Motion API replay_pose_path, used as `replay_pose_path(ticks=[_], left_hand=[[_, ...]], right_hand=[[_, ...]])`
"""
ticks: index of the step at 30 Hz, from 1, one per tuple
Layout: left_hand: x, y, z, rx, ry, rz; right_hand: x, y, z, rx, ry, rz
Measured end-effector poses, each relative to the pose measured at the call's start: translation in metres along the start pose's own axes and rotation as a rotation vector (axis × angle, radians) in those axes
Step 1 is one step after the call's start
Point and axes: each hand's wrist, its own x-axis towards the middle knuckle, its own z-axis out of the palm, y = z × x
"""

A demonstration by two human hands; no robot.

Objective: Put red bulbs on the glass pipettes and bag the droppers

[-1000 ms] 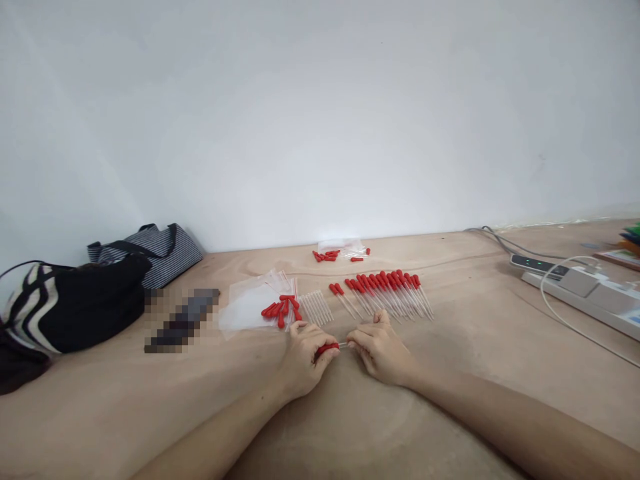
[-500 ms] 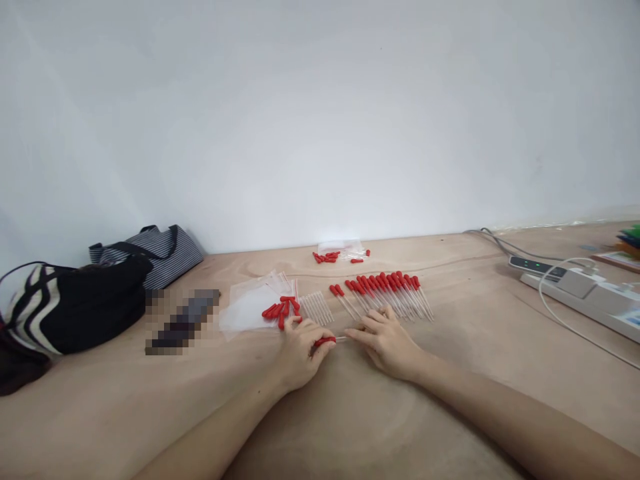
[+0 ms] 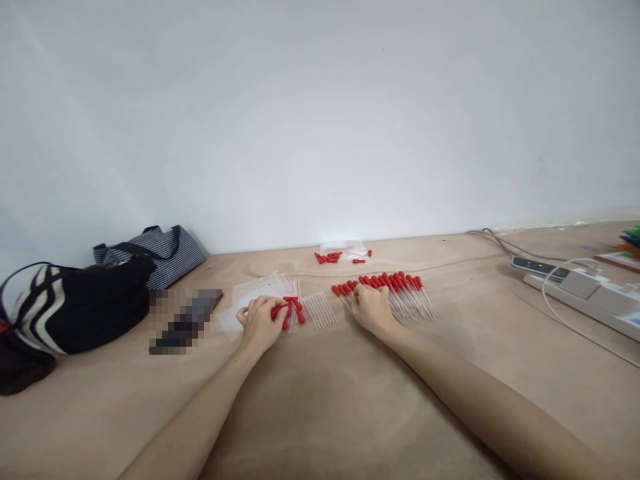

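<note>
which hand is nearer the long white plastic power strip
Right: the right hand is left of the power strip, at thin clear red-topped droppers; the left hand is farther left, at loose red rubber bulbs.

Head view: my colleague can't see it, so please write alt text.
A person's left hand is at loose red bulbs and plastic bags, the right hand at a row of red-topped droppers on a wooden table. Clear tubes lie between.
</note>
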Motion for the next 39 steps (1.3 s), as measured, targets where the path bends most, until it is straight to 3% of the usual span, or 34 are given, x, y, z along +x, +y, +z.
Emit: replay_pose_path(ticks=[3,8,12,20,29,32,35,37,39], left_hand=[[0.000,0.003,0.002,0.012,-0.009,0.011],[0.003,0.007,0.008,0.071,-0.002,0.160],[0.007,0.007,0.017,0.114,-0.024,0.223],[0.007,0.011,0.020,0.015,-0.003,0.243],[0.008,0.012,0.018,-0.068,0.043,0.254],[0.009,0.013,0.016,-0.105,0.139,0.211],[0.005,0.020,0.012,-0.296,0.264,0.196],[-0.002,0.029,0.009,-0.471,0.240,0.252],[-0.013,0.040,0.006,-0.588,0.122,0.320]], right_hand=[[0.001,0.000,0.004,-0.070,-0.013,0.028],[0.000,0.003,0.003,-0.115,0.000,0.025],[0.000,-0.012,-0.001,-0.058,-0.007,-0.031],[0.013,-0.050,0.000,0.019,-0.247,0.120],[0.016,-0.057,0.003,0.015,-0.250,0.123],[0.007,-0.050,-0.004,0.044,-0.158,0.065],[-0.012,-0.030,-0.011,0.147,-0.002,-0.069],[-0.029,-0.011,-0.014,0.235,0.043,-0.190],[-0.046,0.012,-0.016,0.309,0.050,-0.319]])
